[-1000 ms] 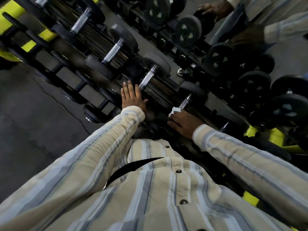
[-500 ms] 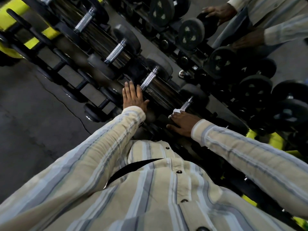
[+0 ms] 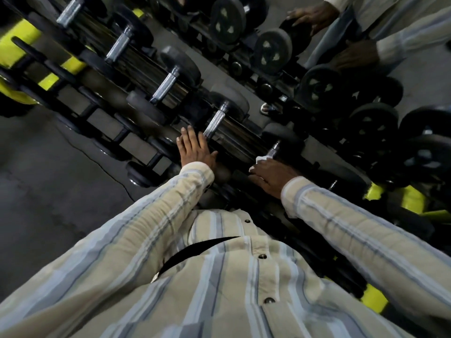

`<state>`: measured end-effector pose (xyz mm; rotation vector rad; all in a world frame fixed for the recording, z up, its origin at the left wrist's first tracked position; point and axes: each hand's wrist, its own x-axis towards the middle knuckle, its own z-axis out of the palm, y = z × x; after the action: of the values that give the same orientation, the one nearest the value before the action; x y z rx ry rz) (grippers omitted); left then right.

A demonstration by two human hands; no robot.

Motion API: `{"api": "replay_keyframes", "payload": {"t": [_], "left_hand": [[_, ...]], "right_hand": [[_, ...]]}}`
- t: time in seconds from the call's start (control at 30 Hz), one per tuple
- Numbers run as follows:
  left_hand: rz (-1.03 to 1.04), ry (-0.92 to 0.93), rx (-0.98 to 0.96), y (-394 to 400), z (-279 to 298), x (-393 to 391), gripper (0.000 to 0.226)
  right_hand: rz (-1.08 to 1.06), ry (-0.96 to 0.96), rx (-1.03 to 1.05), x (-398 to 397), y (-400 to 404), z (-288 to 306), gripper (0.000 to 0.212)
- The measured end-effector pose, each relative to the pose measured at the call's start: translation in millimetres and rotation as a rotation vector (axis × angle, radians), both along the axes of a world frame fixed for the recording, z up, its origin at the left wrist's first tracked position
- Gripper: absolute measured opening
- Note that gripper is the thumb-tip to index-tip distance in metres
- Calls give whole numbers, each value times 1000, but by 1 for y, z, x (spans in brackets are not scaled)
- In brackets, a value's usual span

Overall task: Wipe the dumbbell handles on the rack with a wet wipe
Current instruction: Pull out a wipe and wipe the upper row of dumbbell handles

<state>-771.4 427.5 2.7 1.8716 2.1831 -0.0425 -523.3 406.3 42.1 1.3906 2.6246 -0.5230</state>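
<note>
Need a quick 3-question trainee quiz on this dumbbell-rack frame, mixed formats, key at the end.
1. Multiple choice: which hand holds the wet wipe?
A. the left hand
B. the right hand
C. neither hand

2. True or false: the left hand lies flat with straight fingers next to a chrome dumbbell handle.

3. Fill in: the wipe sits against the near end of a dumbbell handle on the ____.

Key: 1 B, the right hand holds the wipe at its fingertips. 2 true. 3 rack.
</note>
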Motion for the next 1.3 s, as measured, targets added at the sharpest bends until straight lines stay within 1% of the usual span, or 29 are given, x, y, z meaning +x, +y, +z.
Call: {"api": "replay_keyframes", "payload": {"t": [0.03,0.07,0.13,0.17,0.23,0.3,0.33,0.4,0.47,0.5,0.53,0.6,0.63,0.67,0.7,0.77,0.8,0.87,0.93,1.0,1.07,1.1,1.13,1.17,1.2,1.27,1.3], "left_hand": [[-18,13,2,-1,3,1,84],[-55,17,10,-1,6,4,81],[-177,-8,6,-6,14,15,72],[-260,-31,-5,-9,19,22,66],[-406,-149,-25,-16,28,39,53],[-520,-318,-73,-26,40,55,45],[-597,-347,-81,-33,45,61,43],[-787,-345,-55,-49,45,72,43],[-956,-320,-37,-62,38,79,49],[-1022,-260,-19,-65,32,83,48],[-1064,-168,-12,-66,29,88,49],[-1123,44,-87,-65,28,109,55],[-1133,153,-138,-64,28,122,48],[-1139,249,-158,-63,27,134,36],[-1132,329,-157,-60,23,144,31],[-1166,518,-226,-56,21,165,34],[-1196,621,-236,-55,19,175,34],[-1242,823,-285,-58,21,190,35],[-1241,960,-340,-62,17,201,36],[-1176,908,-451,-64,18,207,36],[-1221,757,-447,-60,13,200,33],[-1231,689,-405,-55,7,196,32],[-1272,686,-371,-49,5,190,32],[-1277,646,-379,-43,5,188,32],[-1311,662,-396,-39,8,184,32],[-1348,617,-412,-30,13,176,30],[-1316,545,-433,-26,12,173,29]], "right_hand": [[-3,90,43,5,-5,-2,50],[-42,150,96,11,-8,-4,44],[-194,185,153,17,-9,-14,48],[-275,196,185,17,-8,-21,47],[-447,223,284,7,-8,-34,35],[-711,304,348,-5,-6,-38,25],[-874,378,330,-9,-6,-41,21],[-1213,609,157,-15,-6,-37,16],[-1559,876,-40,-9,-4,-41,20],[-1663,950,-101,-3,-6,-43,24],[-1704,980,-110,2,-9,-46,26],[-1731,986,-90,15,-19,-49,21],[-1749,999,-72,23,-24,-48,15],[-1765,1007,-51,31,-29,-45,8],[-1772,1004,-25,37,-33,-39,8],[-1747,990,16,51,-41,-30,10],[-1734,1004,10,56,-46,-27,9],[-1731,1039,-30,60,-57,-23,15],[-1744,1042,-49,61,-68,-23,21],[-1759,1059,-90,62,-75,-31,16],[-1747,1104,-141,63,-79,-35,5],[-1730,1114,-157,63,-80,-36,7],[-1706,1117,-171,64,-79,-37,14],[-1678,1108,-187,65,-77,-37,19],[-1654,1112,-210,64,-76,-38,22],[-1624,1160,-273,60,-70,-40,21],[-1639,1199,-302,57,-66,-42,18]]}}
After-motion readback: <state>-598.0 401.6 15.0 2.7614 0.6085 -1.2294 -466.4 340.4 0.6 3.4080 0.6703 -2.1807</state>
